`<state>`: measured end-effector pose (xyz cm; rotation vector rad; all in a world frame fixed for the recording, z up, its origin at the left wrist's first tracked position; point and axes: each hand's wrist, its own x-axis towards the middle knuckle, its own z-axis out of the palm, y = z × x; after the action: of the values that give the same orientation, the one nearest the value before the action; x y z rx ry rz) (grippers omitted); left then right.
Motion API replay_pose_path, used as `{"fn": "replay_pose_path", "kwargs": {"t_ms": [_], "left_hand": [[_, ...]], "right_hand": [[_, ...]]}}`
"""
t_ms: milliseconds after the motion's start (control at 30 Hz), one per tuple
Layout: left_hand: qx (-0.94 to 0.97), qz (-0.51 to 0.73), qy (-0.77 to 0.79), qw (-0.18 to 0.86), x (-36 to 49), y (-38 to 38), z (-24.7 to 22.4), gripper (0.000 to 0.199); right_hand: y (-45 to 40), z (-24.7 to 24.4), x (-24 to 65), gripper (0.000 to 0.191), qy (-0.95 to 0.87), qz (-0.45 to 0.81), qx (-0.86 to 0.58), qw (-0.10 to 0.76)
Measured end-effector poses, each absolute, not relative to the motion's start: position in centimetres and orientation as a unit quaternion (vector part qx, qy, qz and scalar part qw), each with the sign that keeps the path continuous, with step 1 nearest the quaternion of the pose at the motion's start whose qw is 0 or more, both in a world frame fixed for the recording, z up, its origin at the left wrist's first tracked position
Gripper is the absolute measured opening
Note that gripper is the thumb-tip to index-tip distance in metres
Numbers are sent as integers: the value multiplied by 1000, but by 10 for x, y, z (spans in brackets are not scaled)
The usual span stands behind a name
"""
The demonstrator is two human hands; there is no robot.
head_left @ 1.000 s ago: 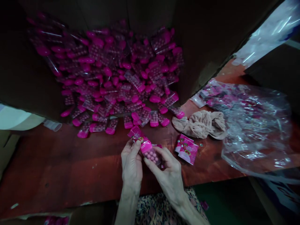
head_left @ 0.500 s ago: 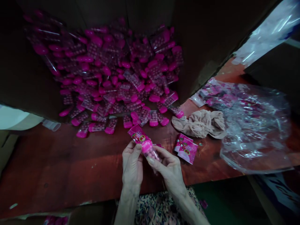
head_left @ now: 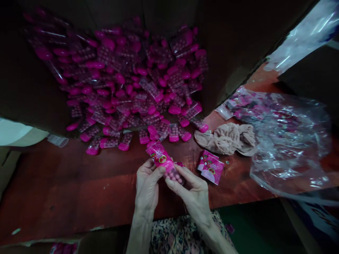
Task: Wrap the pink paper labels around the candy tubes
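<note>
Bottle (head_left: 174, 175) partly hidden behind the hands (head_left: 197, 195)

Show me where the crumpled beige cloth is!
The crumpled beige cloth lies right of centre in the head view, on the reddish-brown table, just beyond the pink printed labels and left of the clear plastic bag.

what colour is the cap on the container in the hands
The cap is bright pink; head view.

I look through one head-worn camera, facing forward and down over the flat reddish-brown tabletop (head_left: 79, 180). It sits close above the bare left hand (head_left: 146, 188) and bare right hand (head_left: 194, 192), low in my view; the heap of pink-capped clear plastic containers (head_left: 152, 90) lies farther off.
</note>
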<state>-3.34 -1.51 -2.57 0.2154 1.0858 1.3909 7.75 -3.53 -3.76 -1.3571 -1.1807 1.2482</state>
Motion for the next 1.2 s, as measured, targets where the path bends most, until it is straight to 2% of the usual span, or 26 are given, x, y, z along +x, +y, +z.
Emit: {"fn": "replay_pose_path", "kwargs": {"t_ms": [100,167,367,467,567,733,833,933,1067,1133,1200], "left_hand": [[102,597,448,658,-35,-18,-27,36],[97,592,439,669,-33,-20,-28,36],[110,594,442,664,-24,-21,-29,23],[131,591,446,659,-20,-22,-29,19],[137,579,440,672,-16,-24,-28,18],[128,555,422,705,-15,-27,-24,24],[131,571,426,689,-18,-30,-19,24],[146,582,446,664,-20,-35,-12,24],[149,580,442,668,-19,-48,-6,23],[143,578,438,673,-20,-56,-6,23],[140,574,432,681,-22,-62,-5,25]], "right_hand": [[-35,-37,78,37,-413,578,-537,455],[-35,-38,77,37,-419,566,-540,463],[-41,-44,73,34,-594,307,-558,491],[-44,-46,74,34,-630,250,-547,491],[-44,-43,76,33,-607,282,-556,493],[-43,-35,79,32,-481,461,-557,496],[-46,-33,78,34,-441,514,-549,489],[-52,-28,75,30,-477,498,-540,482],[-61,-16,73,26,-542,406,-531,509],[-66,-12,73,25,-540,416,-524,510],[-71,-10,71,26,-508,479,-515,497]]}}
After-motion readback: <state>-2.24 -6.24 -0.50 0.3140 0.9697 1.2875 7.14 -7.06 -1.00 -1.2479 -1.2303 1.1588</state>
